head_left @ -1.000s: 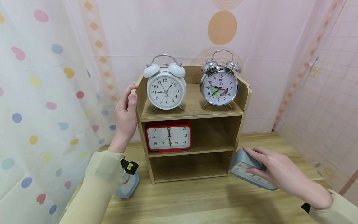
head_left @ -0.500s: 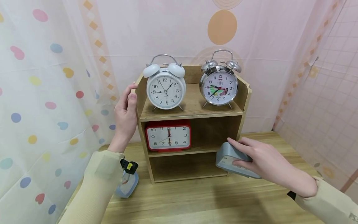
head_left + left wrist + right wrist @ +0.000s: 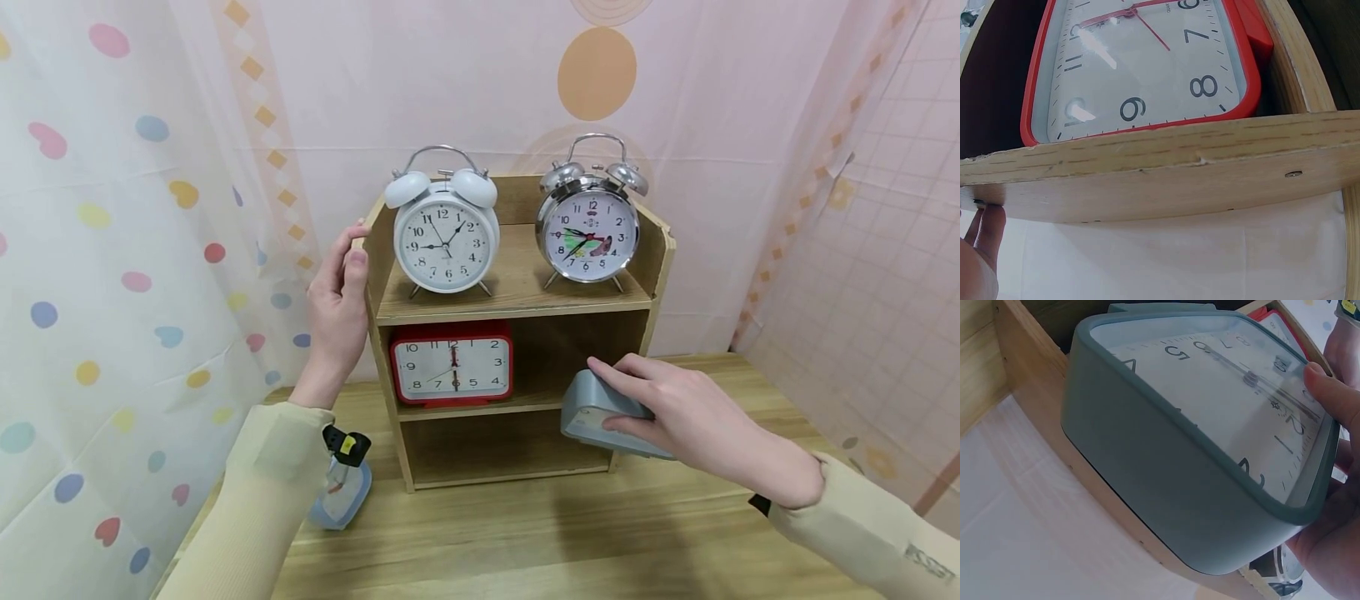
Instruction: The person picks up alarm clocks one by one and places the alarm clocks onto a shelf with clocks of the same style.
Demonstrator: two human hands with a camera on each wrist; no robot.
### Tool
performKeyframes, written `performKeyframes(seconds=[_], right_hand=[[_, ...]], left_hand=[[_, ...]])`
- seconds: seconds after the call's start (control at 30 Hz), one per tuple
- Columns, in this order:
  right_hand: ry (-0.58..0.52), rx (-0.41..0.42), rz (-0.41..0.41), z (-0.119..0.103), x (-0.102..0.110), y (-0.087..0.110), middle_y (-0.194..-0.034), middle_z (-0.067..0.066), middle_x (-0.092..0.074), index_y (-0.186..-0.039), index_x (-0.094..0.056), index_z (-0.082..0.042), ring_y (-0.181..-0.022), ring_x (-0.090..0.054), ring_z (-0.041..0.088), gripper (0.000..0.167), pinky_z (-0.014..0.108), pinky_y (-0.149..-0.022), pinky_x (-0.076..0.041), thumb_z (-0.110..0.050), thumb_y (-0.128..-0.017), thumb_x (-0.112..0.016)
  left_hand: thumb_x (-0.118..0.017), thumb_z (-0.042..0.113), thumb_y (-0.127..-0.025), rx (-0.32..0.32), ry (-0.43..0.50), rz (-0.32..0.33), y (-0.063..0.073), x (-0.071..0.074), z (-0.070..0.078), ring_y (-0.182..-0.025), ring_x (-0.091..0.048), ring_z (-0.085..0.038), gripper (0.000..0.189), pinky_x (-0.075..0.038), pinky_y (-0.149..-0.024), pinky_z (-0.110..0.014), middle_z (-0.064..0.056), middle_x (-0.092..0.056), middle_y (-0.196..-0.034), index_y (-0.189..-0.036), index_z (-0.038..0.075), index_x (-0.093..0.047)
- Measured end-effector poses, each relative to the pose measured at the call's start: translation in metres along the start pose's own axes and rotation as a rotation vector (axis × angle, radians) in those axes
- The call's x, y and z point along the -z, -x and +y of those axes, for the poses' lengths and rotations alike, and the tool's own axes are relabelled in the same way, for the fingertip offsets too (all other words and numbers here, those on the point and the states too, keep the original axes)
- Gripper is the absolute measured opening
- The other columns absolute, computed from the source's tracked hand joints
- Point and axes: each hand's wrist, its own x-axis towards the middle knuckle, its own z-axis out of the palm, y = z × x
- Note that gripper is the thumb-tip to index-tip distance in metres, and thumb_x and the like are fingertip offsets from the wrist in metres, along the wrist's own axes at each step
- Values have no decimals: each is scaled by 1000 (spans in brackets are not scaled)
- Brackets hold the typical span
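Note:
My right hand grips a grey-blue desk clock by its top edge, thumb on the dial side, fingers behind. The clock hangs tilted in front of the right part of the lower compartments of a wooden shelf. In the right wrist view its dial shows, partly covered by the thumb. My left hand rests against the shelf's left side panel, with fingertips touching the panel in the left wrist view. A red-framed clock stands at the left of the middle compartment.
On the top shelf stand a white twin-bell alarm clock and a silver twin-bell alarm clock. A light blue clock is on the wooden table, partly behind the left wrist. Patterned curtains hang behind and at both sides.
My right hand has carried the grey-blue desk clock leftward and slightly up, from beside the shelf's right panel to in front of its openings. My left hand has stayed in place.

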Motion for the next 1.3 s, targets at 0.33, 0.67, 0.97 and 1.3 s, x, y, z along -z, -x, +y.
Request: performKeyframes(seconds=[0.33,0.67,0.97,1.3], right_hand=[[4,53,12,-1,-2,-16,-106,-1,-70,-141,-67,-11,-74,-59,5,68,24,-61,-50,-25,-79,-92],[19,61,-12,-3,-2,-30,-106,0,-70,-143,-66,-12,-77,-61,7,67,25,-60,-51,-26,-82,-90],[49,80,-16,-4,-4,-43,-105,0,-69,-143,-66,-12,-80,-62,9,68,27,-62,-52,-26,-81,-91],[63,108,-37,-1,-8,-55,-101,-1,-68,-141,-67,-10,-79,-59,9,66,28,-65,-52,-27,-82,-90]], left_hand=[[-48,25,-110,-4,8,-7,0,0,0,-70,-32,-6,35,-27,-68,-24,14,-35,-76,-140,12,-62],[-49,25,-110,7,-3,3,0,0,1,-75,-36,-6,35,-32,-75,-22,16,-40,-79,-140,14,-63],[-49,26,-110,4,-18,8,0,1,0,-67,-32,-6,34,-28,-67,-23,14,-34,-74,-139,15,-64],[-50,25,-110,16,-13,4,0,0,0,-75,-35,-7,35,-34,-79,-23,16,-42,-81,-141,14,-63]])
